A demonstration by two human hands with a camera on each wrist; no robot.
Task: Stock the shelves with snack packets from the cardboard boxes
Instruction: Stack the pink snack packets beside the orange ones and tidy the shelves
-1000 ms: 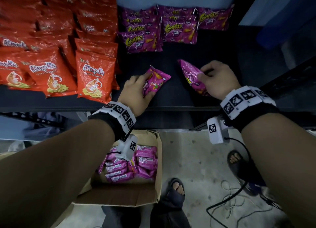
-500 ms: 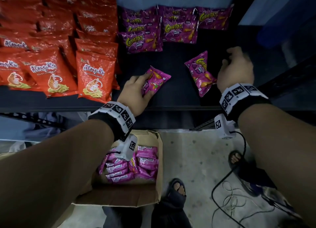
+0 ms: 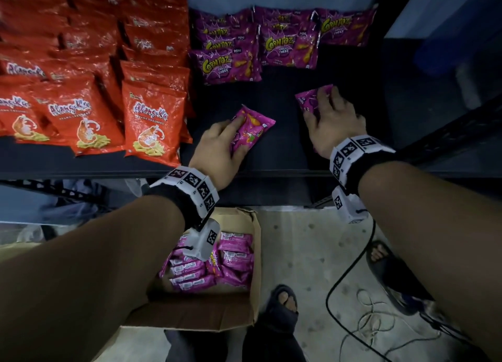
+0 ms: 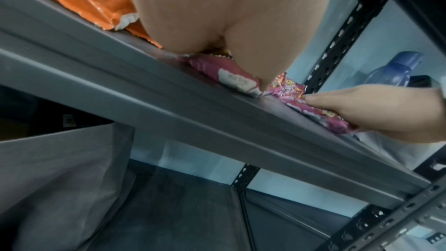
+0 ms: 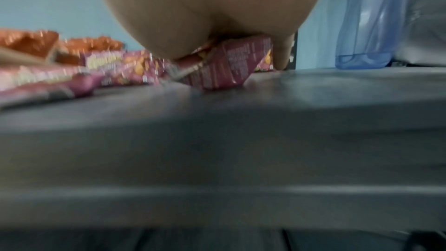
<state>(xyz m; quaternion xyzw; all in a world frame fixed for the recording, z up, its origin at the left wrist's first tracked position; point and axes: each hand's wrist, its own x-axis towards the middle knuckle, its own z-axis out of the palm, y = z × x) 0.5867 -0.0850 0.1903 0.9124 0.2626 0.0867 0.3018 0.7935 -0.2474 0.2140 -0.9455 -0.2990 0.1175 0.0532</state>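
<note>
**Right-hand packet laid down on shelf; left-hand packet unchanged**

Since the earlier frames the right hand (image 3: 332,122) has carried its pink packet (image 3: 309,100) farther back on the shelf (image 3: 285,157) and now lies over it, fingers spread and pressing it flat. The left hand (image 3: 217,147) has not shifted: its fingers curl round a second pink packet (image 3: 252,129) near the shelf's front edge.

Step in hand, by judgement: placing two packets in the bare strip in front of the purple Corntoz rows (image 3: 260,43). The next move appears to call for sliding both packets back into line with those rows, then returning to the cardboard box (image 3: 239,318) on the floor, which holds more pink packets.

The head view alone shows the box, the red cracker bags (image 3: 152,122) at left and the overall layout. The left wrist view shows what the head view hides: the right hand's thumb (image 4: 337,100) lying on top of its packet. The right wrist view is blurred; a blue translucent container (image 5: 366,26) stands beyond.
</note>
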